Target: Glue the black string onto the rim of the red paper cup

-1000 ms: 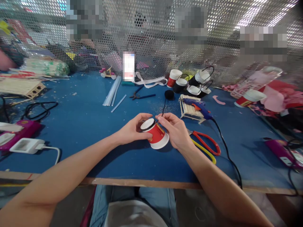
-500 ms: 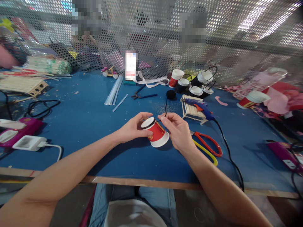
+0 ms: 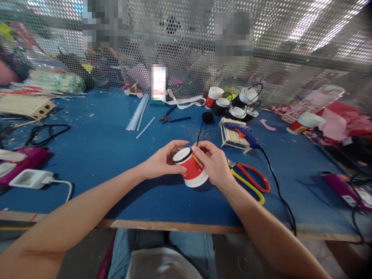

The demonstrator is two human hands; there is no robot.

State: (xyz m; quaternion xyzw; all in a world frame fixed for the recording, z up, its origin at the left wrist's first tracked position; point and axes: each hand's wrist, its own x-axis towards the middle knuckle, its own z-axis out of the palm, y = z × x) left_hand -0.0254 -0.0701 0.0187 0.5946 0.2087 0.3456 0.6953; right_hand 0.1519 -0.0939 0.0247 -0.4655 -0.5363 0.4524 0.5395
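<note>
A craft workshop is shown, where small things are made by hand. A long work table [image 3: 95,151] is covered in blue felt, and bits of dust and scraps are scattered on it. Tools are laid out: a blue glue gun [image 3: 240,130] on a little stick rack, clear glue sticks [image 3: 138,112], red and yellow scissors [image 3: 250,180], and pliers [image 3: 173,117]. Paper cups with black string handles [image 3: 242,102] are lined up at the back, like finished pieces. A wall of metal mesh [image 3: 188,46] is set behind the table. More workers can be made out through it.
</note>
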